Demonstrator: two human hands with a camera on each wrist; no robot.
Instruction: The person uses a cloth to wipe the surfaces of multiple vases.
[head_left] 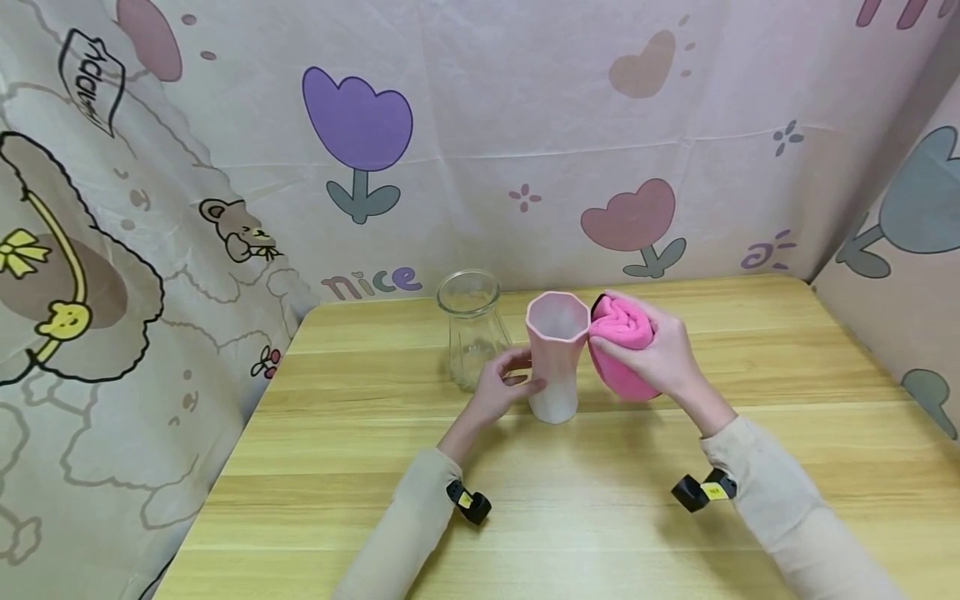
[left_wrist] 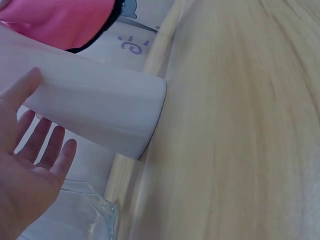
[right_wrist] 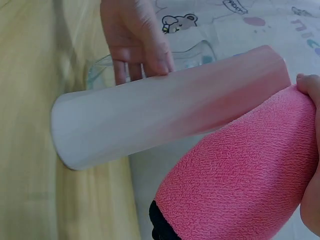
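One loosely spread left hand (head_left: 499, 390) touched the faceted pink-to-white vase (head_left: 555, 371) on the wooden worktop (head_left: 570, 517), where firmer bracing seemed wise against the bundled pink terry cloth (head_left: 621, 373) gripped by the right hand (head_left: 666, 352) beside its rim.

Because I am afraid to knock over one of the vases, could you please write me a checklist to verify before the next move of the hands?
1. Pink-and-white vase upright on the table: ok.
2. Left hand at that vase's side: ok, though the light contact may not steady it; firmness cannot tell.
3. Pink cloth held by the right hand: ok, gripped in a bundle beside the upper part of the vase.
4. Glass vase standing upright: ok.
5. Gap between left hand and glass vase: cannot tell; they overlap in the head view.
6. Bottom inside the pink-and-white vase visible: not ok.
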